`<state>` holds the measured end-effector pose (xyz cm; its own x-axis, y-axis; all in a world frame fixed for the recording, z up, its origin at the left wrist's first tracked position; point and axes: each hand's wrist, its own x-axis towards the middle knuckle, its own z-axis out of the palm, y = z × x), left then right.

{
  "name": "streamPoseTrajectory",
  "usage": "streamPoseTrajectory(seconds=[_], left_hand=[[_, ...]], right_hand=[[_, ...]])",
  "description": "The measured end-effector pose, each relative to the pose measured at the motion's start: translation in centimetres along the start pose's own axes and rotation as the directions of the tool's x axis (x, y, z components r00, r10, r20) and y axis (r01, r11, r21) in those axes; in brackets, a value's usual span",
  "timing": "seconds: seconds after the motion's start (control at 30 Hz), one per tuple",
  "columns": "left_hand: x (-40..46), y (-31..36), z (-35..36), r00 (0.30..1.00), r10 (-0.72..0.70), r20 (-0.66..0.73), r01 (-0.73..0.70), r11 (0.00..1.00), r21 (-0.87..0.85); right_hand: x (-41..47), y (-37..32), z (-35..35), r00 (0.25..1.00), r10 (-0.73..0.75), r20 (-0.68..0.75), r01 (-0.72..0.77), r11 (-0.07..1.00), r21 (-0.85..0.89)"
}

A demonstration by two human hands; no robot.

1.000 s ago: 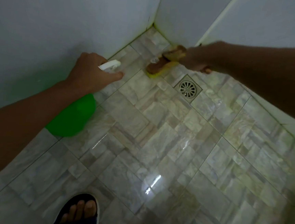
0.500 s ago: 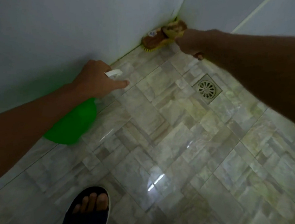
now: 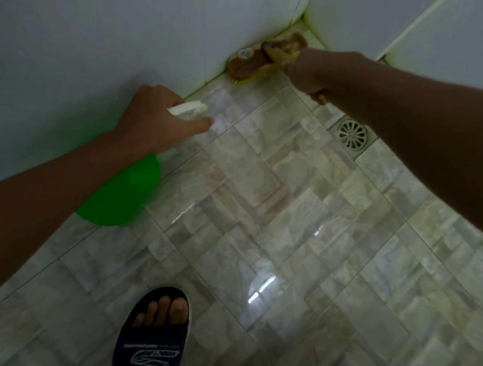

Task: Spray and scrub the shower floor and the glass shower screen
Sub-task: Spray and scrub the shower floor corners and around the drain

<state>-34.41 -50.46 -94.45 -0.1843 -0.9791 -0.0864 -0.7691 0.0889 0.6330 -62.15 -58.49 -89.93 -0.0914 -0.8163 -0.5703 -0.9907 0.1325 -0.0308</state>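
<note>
Shower floor (image 3: pixel 276 209) tiles fill most of the view, pale and glossy with light glaring off them, so they look wet. The scrub brush (image 3: pixel 259 63) sits at the far edge, bristles down on the tile and pushed against the foot of the wall (image 3: pixel 102 24), close to the corner. That placement makes sense: the joint between wall and floor shows a greenish-yellow line, likely grime, and the brush is angled into it to reach the seam. The right hand (image 3: pixel 311 72) wraps the brush handle in a tight grip, arm stretched forward across the drain (image 3: pixel 352 133), which lies just beside the forearm and apart from the brush.

The left hand (image 3: pixel 155 120) has a closed grip on the neck of the green spray bottle (image 3: pixel 122 195), with one finger extended along the white nozzle (image 3: pixel 188 108). The nozzle points toward the tiles just short of the brush, probably so fresh spray lands where the scrubbing goes next. The bottle hangs tilted under the forearm, held off the floor as far as can be told.

One foot in a dark slide sandal (image 3: pixel 153 338) stands at the near edge, well apart from the brush. The glass screen cannot be picked out with certainty here.
</note>
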Motion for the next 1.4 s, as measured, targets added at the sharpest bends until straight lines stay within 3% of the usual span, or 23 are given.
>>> streamPoseTrajectory(seconds=[0.2, 0.3, 0.4, 0.5, 0.63, 0.87, 1.03, 1.13, 1.3, 1.4], left_hand=[[-0.6, -0.5, -1.3, 0.998, -0.06, -0.007, 0.059, 0.996, -0.063], [-1.4, -0.9, -2.2, 0.998, -0.059, -0.015, 0.057, 0.992, -0.114], [-2.4, -1.6, -2.5, 0.999, -0.023, 0.03, 0.026, 0.991, -0.131], [-3.4, -2.2, -2.6, 0.998, 0.006, 0.061, 0.003, 0.99, -0.143], [-5.1, -3.4, -2.8, 0.996, -0.001, 0.088, 0.01, 0.995, -0.104], [-7.8, -6.3, -3.7, 0.995, -0.081, 0.057, 0.08, 0.997, 0.014], [-8.1, -7.2, -4.6, 0.998, -0.05, 0.028, 0.051, 0.998, -0.037], [-8.3, -7.2, -4.8, 0.998, -0.06, 0.013, 0.061, 0.996, -0.07], [-8.5, -7.1, -4.7, 0.998, -0.052, 0.033, 0.054, 0.995, -0.081], [-8.6, -6.7, -4.4, 0.999, -0.042, 0.035, 0.044, 0.997, -0.059]], right_hand=[[-4.4, 1.0, 3.9, 0.994, -0.073, 0.084, 0.08, 0.993, -0.086], [-8.2, 5.8, 4.5, 0.988, 0.062, 0.138, -0.046, 0.992, -0.116], [-10.4, 7.2, 3.0, 0.973, 0.097, 0.21, -0.065, 0.986, -0.153], [-8.6, 3.9, 1.3, 0.988, 0.03, 0.15, -0.008, 0.989, -0.144], [-4.8, -3.1, 1.0, 0.998, -0.016, 0.054, 0.016, 1.0, 0.0], [-3.6, -5.8, 2.2, 0.997, -0.052, 0.049, 0.052, 0.999, 0.009], [-7.5, -8.8, 6.3, 0.972, -0.214, 0.099, 0.213, 0.977, 0.026], [-11.8, -6.9, 8.5, 0.969, -0.22, 0.109, 0.224, 0.974, -0.03], [-16.9, 1.2, 10.8, 0.975, -0.1, 0.2, 0.123, 0.986, -0.108], [-16.4, 0.5, 9.8, 0.974, -0.081, 0.21, 0.11, 0.986, -0.129]])
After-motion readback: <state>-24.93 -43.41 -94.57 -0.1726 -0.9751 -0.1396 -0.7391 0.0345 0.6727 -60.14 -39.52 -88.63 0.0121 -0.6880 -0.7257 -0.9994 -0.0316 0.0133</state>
